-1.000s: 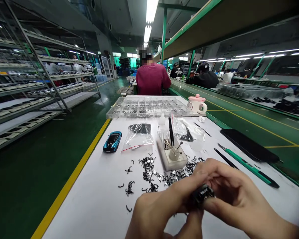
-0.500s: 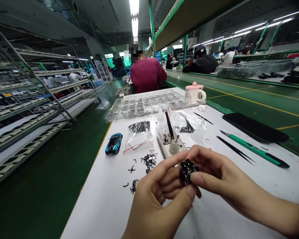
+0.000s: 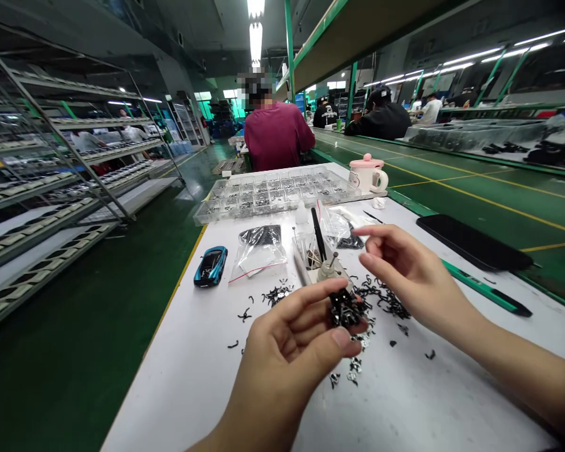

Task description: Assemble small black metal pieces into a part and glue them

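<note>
A small black part with shiny spots (image 3: 344,309) is held between the thumb and fingers of my left hand (image 3: 292,351), above the white table (image 3: 179,376). Up and to the right of it, my right hand (image 3: 405,270) hangs with thumb and index finger apart and nothing between them. Loose black pieces (image 3: 390,301) lie under and beside my right hand, and more small black and silvery bits (image 3: 353,370) lie just past my left thumb. Another little pile (image 3: 279,294) sits left of the holder (image 3: 306,267) with its small bottle.
A blue toy car (image 3: 210,266) and a clear bag (image 3: 258,248) lie at the left. Behind stand a compartment tray (image 3: 273,194) and a lidded mug (image 3: 365,176). A phone (image 3: 471,242) and green cutter (image 3: 487,289) lie right. A person in maroon (image 3: 275,135) sits ahead.
My right hand has let go of the black part and moved up and to the right, its fingers now apart. My left hand keeps the part, slightly lower and further left.
</note>
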{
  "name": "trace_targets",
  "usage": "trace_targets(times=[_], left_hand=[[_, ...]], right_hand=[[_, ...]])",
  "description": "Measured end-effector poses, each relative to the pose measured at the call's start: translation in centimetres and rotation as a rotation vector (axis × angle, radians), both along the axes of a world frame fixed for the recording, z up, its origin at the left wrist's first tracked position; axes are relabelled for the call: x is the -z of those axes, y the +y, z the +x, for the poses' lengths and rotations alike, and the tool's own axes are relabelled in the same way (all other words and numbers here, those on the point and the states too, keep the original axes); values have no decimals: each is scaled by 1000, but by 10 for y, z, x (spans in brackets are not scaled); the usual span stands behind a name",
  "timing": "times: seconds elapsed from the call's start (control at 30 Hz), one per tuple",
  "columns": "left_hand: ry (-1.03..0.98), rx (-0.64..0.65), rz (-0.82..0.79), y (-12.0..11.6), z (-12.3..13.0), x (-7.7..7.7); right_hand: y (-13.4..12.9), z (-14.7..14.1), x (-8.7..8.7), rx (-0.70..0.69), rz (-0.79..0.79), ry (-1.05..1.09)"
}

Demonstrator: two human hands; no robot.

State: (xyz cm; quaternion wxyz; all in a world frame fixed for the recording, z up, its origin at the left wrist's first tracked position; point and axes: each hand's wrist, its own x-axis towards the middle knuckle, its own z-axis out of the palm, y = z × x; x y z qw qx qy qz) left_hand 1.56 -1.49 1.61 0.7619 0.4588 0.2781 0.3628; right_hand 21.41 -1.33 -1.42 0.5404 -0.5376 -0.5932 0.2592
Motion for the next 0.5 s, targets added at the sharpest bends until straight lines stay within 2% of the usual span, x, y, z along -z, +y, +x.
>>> trace_targets(times=[0.07, 0.17, 0.3, 0.5], left_hand=[[19, 28, -10, 2, -1, 0], [100, 75, -44, 6, -1, 0], [141, 111, -68, 8, 0, 1], [131, 127, -97, 6, -2, 2]], right_hand=[[13, 3, -2, -13, -24, -112], [26, 0, -7, -108, -80, -202], [27, -10, -14, -190, -93, -253], [27, -18, -11, -167, -35, -294]])
